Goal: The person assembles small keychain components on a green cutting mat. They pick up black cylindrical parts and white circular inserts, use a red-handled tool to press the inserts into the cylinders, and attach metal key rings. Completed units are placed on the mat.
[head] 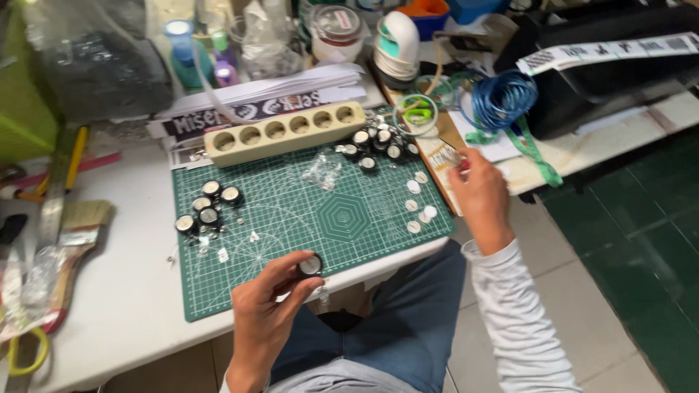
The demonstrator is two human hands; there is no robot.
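My left hand [266, 306] is at the near edge of the green cutting mat [328, 218] and pinches a small round black piece with a pale face [311, 266]. My right hand [477, 193] is raised at the mat's right edge, fingers closed on a small clear packet [445, 156]. More black round pieces lie in a cluster at the mat's left [204, 207] and another at its top [378, 142]. Several small white discs [419, 200] lie on the mat's right side.
A beige block with a row of round holes [284, 131] lies along the mat's top edge. A crumpled clear bag [322, 172] sits mid-mat. A blue wire coil [502, 98], a black printer [604, 65], brushes [76, 233], and yellow-handled scissors [25, 349] surround it.
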